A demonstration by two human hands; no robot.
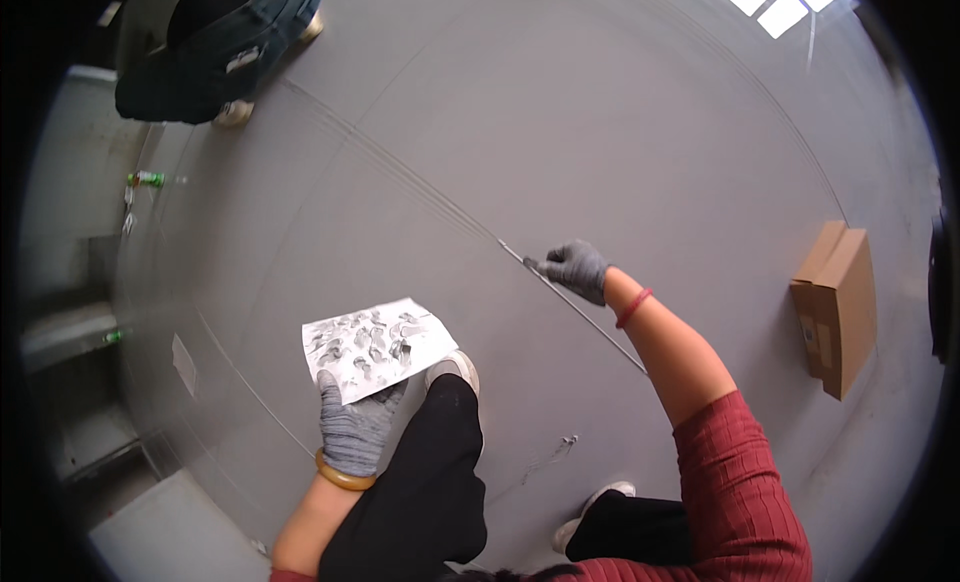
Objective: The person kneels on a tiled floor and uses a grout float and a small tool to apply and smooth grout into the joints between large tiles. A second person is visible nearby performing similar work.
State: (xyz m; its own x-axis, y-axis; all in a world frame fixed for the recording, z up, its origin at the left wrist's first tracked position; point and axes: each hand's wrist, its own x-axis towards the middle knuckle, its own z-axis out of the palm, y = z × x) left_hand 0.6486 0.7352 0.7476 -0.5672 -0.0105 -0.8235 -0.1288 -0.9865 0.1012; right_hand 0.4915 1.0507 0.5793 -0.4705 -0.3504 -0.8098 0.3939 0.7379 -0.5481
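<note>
My left hand (357, 422), in a grey knit glove, grips a white sheet (340, 334) by its near edge, with the thumb on top. Dark grey smears and dabs cover much of that sheet. My right hand (578, 269), in a darker grey glove, is closed with its fingertips at a thin pale line (590, 322) on the floor. A small dark piece (531, 263) shows at those fingertips; its kind is too small to make out. The sheet is held above my left shoe (459, 370).
A brown cardboard box (838, 307) stands on the grey floor (620, 132) at the right. Another person (210, 67) is at the far left. A green-labelled bottle (150, 179) lies near the left wall. Small debris (569, 440) lies between my feet.
</note>
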